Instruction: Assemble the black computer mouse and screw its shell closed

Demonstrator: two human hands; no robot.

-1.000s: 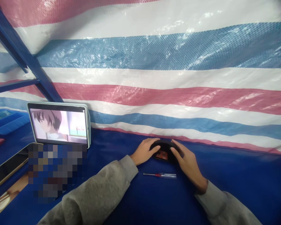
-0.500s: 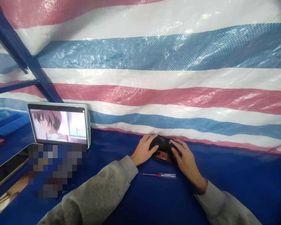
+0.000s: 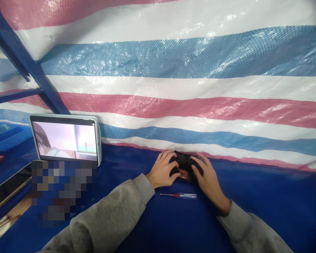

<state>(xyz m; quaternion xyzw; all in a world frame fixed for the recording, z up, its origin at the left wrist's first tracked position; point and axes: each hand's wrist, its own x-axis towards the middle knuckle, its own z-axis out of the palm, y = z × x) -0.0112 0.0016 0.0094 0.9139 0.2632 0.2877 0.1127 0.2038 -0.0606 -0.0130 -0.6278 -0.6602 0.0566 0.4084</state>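
A black game controller (image 3: 183, 159) sits on the blue table surface between my hands, near the striped sheet. Part of an orange-brown circuit board (image 3: 183, 174) shows at its near side. My left hand (image 3: 162, 171) grips the left end, with the fingers curled over the top and the thumb bent in by the board. Around the right end, my right hand (image 3: 206, 179) is closed, its fingers lying along the black shell. Both palms hide the controller's ends. A small screwdriver (image 3: 183, 195) with a clear handle and red collar lies just in front, its tip pointing left.
To the left, a tablet (image 3: 98, 140) playing a cartoon leans upright. Beside it lie a phone (image 3: 10, 188) and a pixelated patch. A blue tray (image 3: 13, 138) stands farther left, near a blue metal frame (image 3: 42, 77). A striped plastic sheet (image 3: 186, 105) hangs behind the table.
My left thumb and fingers have shifted down toward the circuit board, covering more of it. My right hand stays nearly in place. The screwdriver lies as before.
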